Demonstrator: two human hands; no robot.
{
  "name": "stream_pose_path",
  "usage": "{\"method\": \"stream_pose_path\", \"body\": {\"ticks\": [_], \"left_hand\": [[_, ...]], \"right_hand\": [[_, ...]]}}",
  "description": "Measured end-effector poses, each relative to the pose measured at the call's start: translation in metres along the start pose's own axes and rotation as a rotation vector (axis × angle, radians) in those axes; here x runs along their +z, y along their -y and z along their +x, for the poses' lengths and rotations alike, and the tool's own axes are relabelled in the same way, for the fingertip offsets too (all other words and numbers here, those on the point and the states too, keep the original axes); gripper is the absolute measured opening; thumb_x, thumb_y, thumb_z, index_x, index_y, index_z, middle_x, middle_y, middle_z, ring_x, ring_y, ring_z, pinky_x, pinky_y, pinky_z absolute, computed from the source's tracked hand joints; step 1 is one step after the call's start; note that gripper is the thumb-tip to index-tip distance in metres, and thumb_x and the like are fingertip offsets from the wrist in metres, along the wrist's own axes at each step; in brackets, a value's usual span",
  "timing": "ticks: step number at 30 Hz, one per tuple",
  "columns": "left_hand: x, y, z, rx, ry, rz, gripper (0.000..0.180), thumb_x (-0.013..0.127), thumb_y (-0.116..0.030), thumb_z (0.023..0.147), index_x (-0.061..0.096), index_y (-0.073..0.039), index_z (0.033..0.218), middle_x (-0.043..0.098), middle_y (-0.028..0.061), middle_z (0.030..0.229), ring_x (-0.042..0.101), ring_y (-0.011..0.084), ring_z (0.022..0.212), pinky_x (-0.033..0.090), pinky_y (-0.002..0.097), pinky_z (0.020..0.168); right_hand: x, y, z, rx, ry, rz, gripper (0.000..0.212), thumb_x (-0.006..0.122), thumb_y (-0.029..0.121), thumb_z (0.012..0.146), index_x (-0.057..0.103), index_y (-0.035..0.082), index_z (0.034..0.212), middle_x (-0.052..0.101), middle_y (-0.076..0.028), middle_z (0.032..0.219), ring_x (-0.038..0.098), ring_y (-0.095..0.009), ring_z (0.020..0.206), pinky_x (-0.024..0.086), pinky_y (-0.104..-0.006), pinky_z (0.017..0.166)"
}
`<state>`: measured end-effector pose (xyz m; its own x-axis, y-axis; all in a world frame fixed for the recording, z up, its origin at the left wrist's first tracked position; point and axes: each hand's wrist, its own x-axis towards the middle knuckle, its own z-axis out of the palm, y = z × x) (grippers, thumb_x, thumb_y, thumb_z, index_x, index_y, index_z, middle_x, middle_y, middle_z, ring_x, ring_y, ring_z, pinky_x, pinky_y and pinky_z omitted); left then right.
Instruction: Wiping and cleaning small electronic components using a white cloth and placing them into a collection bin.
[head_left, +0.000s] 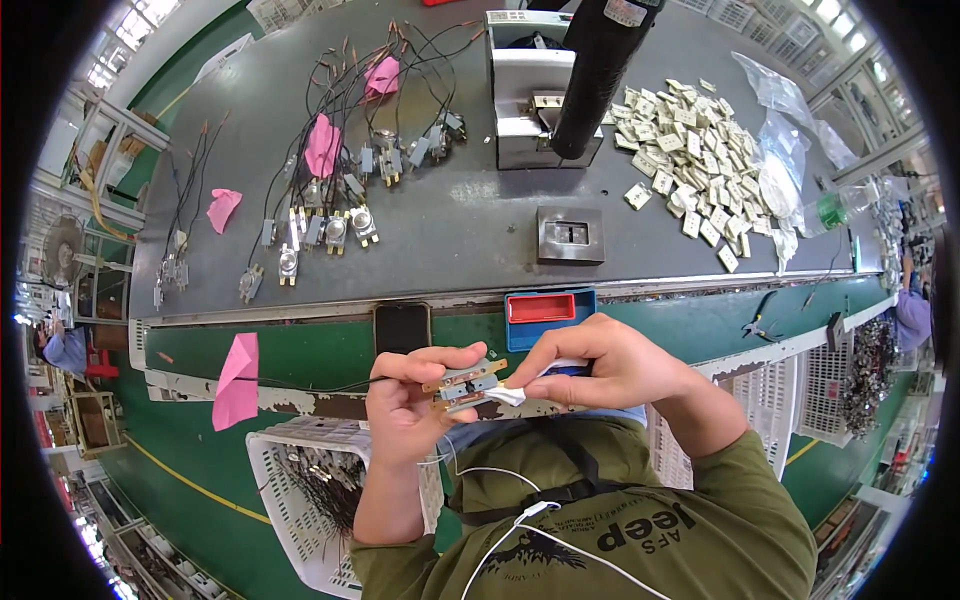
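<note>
Near the table's front edge my left hand is closed around a small grey electrical part with brass-coloured terminals. A black wire runs from it to the left, with a pink paper slip on it. Against the part's right end, my right hand pinches a white scrap; whether it is cloth or plastic I cannot tell. Just beyond my hands lie a black phone and a blue tray with a red inner box.
Wired metal parts spread over the table's left half. A black-armed press stands at the back, behind a metal block. White plastic pieces are heaped to the right, near pliers. White baskets sit below the edge.
</note>
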<state>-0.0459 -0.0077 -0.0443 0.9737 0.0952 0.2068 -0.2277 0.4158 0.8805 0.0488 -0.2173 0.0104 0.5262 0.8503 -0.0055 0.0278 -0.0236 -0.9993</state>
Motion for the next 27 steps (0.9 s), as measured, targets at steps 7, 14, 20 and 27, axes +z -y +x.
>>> {"method": "stream_pose_path", "body": {"ticks": [7,14,20,27], "left_hand": [[0.0011,-0.0002,-0.0001,0.007,-0.004,-0.010,0.054,0.084,-0.009,0.065,0.045,-0.008,0.101,0.060,0.0165,0.107,0.059,0.0339,0.108,0.052,0.0458,0.091],[-0.0052,0.0038,-0.0009,0.061,0.075,-0.039,0.050,0.078,0.001,0.068,0.045,-0.006,0.104,0.058,0.0255,0.113,0.056,0.0387,0.112,0.049,0.0467,0.094],[-0.0041,0.0031,0.0010,0.061,0.078,-0.042,0.050,0.078,0.002,0.068,0.045,-0.006,0.104,0.058,0.0253,0.113,0.055,0.0384,0.113,0.049,0.0464,0.095],[-0.0038,0.0043,0.0003,0.057,0.086,-0.063,0.049,0.078,0.003,0.069,0.045,-0.005,0.104,0.058,0.0252,0.114,0.054,0.0383,0.115,0.050,0.0454,0.094]], "right_hand": [[-0.0006,0.0005,-0.0007,-0.008,-0.006,0.010,0.012,0.063,0.005,0.087,0.067,0.000,0.098,0.067,-0.006,0.077,0.061,-0.009,0.061,0.046,-0.0231,0.055],[-0.0019,0.0017,-0.0008,0.005,-0.005,-0.035,0.012,0.064,0.004,0.086,0.067,0.001,0.097,0.068,-0.007,0.078,0.063,-0.011,0.064,0.047,-0.0240,0.057],[-0.0026,-0.0001,-0.0008,-0.046,-0.022,-0.087,0.012,0.065,0.004,0.085,0.068,0.001,0.097,0.070,-0.008,0.083,0.063,-0.012,0.065,0.047,-0.0248,0.059],[-0.0019,-0.0016,0.0003,-0.067,-0.010,-0.074,0.012,0.065,0.003,0.084,0.068,0.000,0.096,0.070,-0.008,0.082,0.064,-0.012,0.064,0.048,-0.0249,0.059]]}}
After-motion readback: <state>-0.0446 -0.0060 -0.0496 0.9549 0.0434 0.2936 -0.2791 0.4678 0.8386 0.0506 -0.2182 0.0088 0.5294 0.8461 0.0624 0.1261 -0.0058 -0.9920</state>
